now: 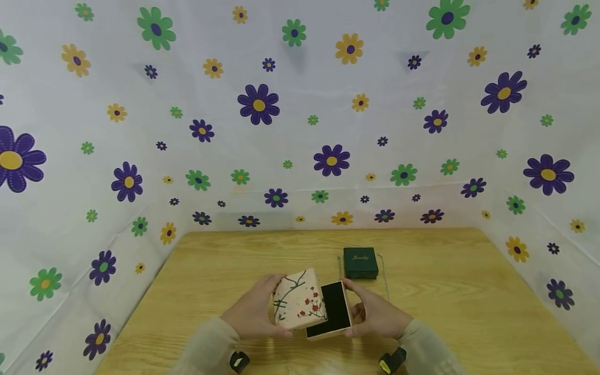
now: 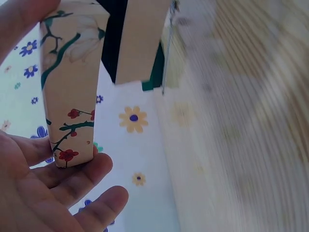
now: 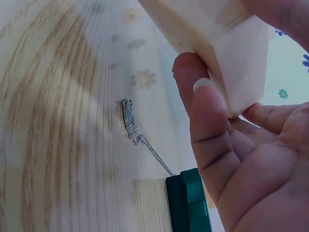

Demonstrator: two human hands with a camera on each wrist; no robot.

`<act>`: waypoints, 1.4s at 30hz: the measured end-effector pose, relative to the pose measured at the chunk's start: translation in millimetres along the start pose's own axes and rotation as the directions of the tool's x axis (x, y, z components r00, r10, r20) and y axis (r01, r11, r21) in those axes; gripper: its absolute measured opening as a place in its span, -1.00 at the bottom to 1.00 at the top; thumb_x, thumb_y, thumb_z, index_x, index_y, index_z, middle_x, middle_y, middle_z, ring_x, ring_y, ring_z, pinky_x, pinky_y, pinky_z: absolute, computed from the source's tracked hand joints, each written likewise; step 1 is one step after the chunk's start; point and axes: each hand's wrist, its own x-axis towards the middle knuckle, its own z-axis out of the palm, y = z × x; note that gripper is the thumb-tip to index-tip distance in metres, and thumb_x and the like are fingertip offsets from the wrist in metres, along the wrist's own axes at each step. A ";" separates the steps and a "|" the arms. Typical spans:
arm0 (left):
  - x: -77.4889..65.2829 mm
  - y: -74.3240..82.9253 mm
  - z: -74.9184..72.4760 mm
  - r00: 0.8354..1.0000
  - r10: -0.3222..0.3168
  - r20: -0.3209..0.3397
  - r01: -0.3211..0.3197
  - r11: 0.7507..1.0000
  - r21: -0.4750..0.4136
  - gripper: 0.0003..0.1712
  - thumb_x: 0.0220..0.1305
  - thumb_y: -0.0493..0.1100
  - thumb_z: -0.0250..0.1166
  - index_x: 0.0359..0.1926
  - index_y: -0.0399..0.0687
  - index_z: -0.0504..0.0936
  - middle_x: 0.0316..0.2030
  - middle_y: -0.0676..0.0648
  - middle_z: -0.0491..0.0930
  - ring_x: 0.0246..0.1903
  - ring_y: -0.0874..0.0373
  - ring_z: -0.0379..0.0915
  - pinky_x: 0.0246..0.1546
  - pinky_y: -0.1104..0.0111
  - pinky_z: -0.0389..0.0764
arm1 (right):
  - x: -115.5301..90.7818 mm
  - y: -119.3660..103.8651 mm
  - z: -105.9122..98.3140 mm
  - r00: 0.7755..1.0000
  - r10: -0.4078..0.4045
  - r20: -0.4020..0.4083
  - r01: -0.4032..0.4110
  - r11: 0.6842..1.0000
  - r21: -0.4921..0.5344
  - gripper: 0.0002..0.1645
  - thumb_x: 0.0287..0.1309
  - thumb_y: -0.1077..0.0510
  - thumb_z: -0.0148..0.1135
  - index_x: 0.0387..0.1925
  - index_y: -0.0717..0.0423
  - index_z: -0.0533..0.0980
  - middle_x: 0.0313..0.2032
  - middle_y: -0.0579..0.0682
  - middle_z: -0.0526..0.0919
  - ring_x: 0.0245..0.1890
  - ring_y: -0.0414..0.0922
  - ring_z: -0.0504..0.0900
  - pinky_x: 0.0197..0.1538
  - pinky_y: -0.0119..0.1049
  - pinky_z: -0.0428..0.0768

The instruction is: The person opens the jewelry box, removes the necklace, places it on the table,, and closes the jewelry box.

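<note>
My left hand (image 1: 255, 308) grips a cream box lid (image 1: 300, 301) printed with green branches and red blossoms, thumb along its near edge. In the left wrist view, the fingers curl under the lid's side wall (image 2: 75, 92). My right hand (image 1: 377, 312) holds the matching box base (image 1: 334, 312), whose inside is black. The lid is tilted and overlaps the left part of the base in the head view. From the right wrist, the pale outer wall of the base (image 3: 239, 63) shows between the thumb and the fingers.
Behind the hands, a dark green jewelry box (image 1: 360, 262) with gold lettering stands on the wooden table (image 1: 225, 255). A thin chain (image 1: 385, 276) lies beside it, and a silver pendant (image 3: 129, 121) rests on the wood. Flower-printed white cloth (image 1: 300, 83) encloses the table's back and sides.
</note>
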 end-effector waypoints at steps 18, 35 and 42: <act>6.3 23.6 20.4 0.997 0.006 0.082 -0.001 0.998 -0.067 0.46 -0.39 0.34 0.58 0.48 -0.07 0.01 0.34 -0.07 0.20 0.25 -0.01 0.23 0.23 0.02 0.30 | -0.8 0.9 3.5 1.000 0.000 0.014 0.000 1.000 0.012 0.33 -0.10 0.21 0.53 0.52 0.00 -0.17 0.47 0.12 -0.09 -0.24 0.00 0.58 -0.28 -0.26 0.57; 9.6 24.0 29.9 0.992 0.027 0.124 -0.003 0.982 -0.190 0.35 -0.26 0.34 0.54 0.47 0.05 0.01 0.30 -0.01 0.21 0.21 0.09 0.26 0.17 0.09 0.38 | 2.6 -0.1 9.2 0.997 -0.031 0.066 0.024 0.994 0.106 0.33 -0.13 0.32 0.52 0.52 -0.12 -0.13 0.47 0.12 -0.09 -0.16 0.10 0.66 -0.13 -0.16 0.62; 11.0 19.0 34.2 0.988 -0.006 0.151 0.041 0.973 -0.229 0.35 -0.24 0.32 0.55 0.49 0.12 -0.02 0.30 0.04 0.19 0.18 0.14 0.26 0.15 0.13 0.39 | 2.3 1.0 8.6 0.998 -0.030 0.063 0.022 0.993 0.116 0.34 -0.14 0.32 0.53 0.52 -0.11 -0.12 0.46 0.13 -0.06 -0.16 0.10 0.65 -0.16 -0.14 0.63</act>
